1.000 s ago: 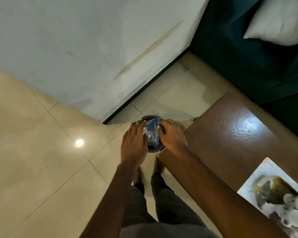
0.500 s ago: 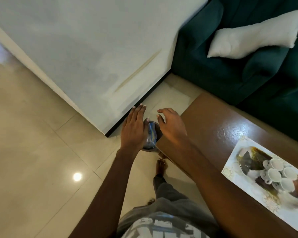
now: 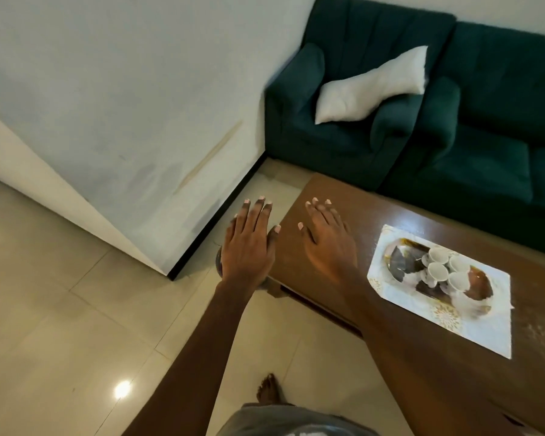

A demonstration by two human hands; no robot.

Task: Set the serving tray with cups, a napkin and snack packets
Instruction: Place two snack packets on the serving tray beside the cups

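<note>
Both hands have lifted from the bin (image 3: 218, 262); left hand (image 3: 247, 247) and right hand (image 3: 328, 243) spread flat-fingered, empty. Tray (image 3: 472, 325) with cups (image 3: 438, 272) sits on the table (image 3: 343, 190) nearby; a hasty reach could topple them.

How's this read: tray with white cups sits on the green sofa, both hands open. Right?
Not quite. The head view shows the tray with the white cups sitting on the brown table, not on the green sofa. The rest holds: the left hand and right hand are both open.
</note>
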